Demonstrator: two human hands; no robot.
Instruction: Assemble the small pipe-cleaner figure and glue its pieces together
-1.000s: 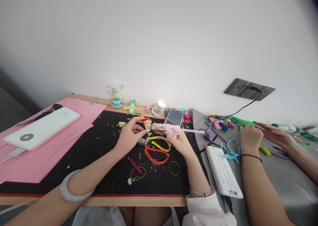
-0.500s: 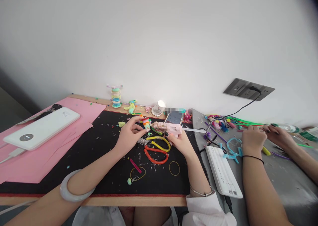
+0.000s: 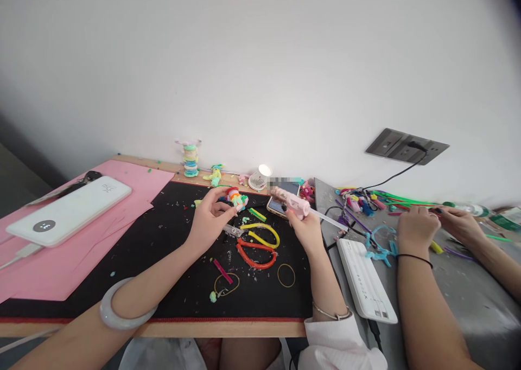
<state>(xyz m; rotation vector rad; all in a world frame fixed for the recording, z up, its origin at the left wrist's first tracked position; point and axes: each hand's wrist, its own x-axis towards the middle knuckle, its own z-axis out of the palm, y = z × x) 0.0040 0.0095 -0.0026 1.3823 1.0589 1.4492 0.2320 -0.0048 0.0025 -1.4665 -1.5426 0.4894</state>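
Note:
Between the thumb and fingers of my left hand is a small multicoloured fuzzy figure with red, orange, white and green parts. My right hand grips a pink hot glue gun, a clear glue stick jutting from its back end. The gun's nozzle points left, apart from the figure. Below, on the black mat, lie scissors with one yellow and one red handle. A short green fuzzy piece rests just above them. A phone lies behind the gun.
Pink paper and a white power bank lie at left. Small fuzzy figures and a paper cup line the wall. Rightward are another power bank, cables, and a co-worker's hands at green pipe cleaners.
The glue gun has moved right, away from the figure, uncovering the green piece and more of the phone. The figure has turned slightly in my left fingers and shifted a little left.

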